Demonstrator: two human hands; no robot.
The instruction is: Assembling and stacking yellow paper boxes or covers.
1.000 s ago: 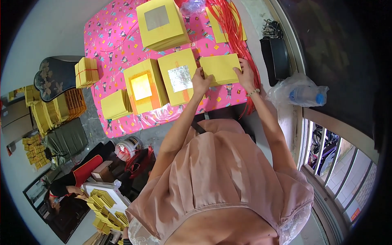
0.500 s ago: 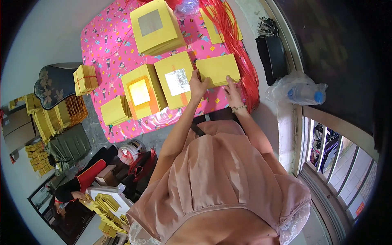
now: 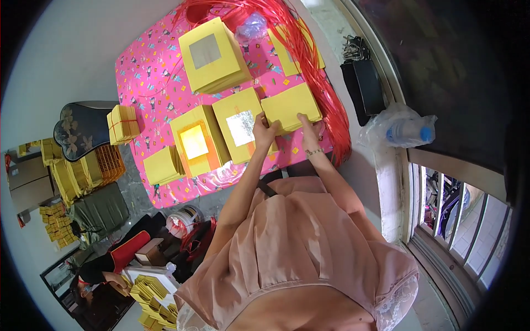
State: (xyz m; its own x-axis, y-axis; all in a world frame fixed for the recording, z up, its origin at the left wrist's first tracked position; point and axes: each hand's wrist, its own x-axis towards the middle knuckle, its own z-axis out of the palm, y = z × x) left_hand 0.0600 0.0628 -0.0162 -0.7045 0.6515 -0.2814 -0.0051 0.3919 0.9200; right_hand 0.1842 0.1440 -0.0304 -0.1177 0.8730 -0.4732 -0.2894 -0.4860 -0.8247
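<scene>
Both my hands work at the near right part of the pink patterned tablecloth (image 3: 149, 71). My left hand (image 3: 264, 131) grips the left edge of a plain yellow paper stack (image 3: 291, 106), fingers curled over that edge where it meets the neighbouring stack. My right hand (image 3: 309, 131) rests on the near edge of the same stack, fingers extended flat on the top sheet, thumb below; whether it pinches the sheets I cannot tell. A bracelet sits on my right wrist.

Position of the stack: on the tablecloth, just right of a yellow stack with a silver foil square (image 3: 240, 130), touching or nearly touching it. Left of that one lies a yellow stack with a gold-orange square (image 3: 196, 140), and further left a smaller plain yellow stack (image 3: 161, 165) at the cloth's near left corner. A larger stack with a grey-silver square (image 3: 212, 55) lies at the far side.

Red strings (image 3: 317, 71) run in a bundle along the right border of the cloth, just beyond the held stack. A tied yellow bundle (image 3: 123, 122) sits on a dark stool (image 3: 83, 129) to the left. A plastic bottle in a clear bag (image 3: 406, 131) lies on the ledge to the right.
</scene>
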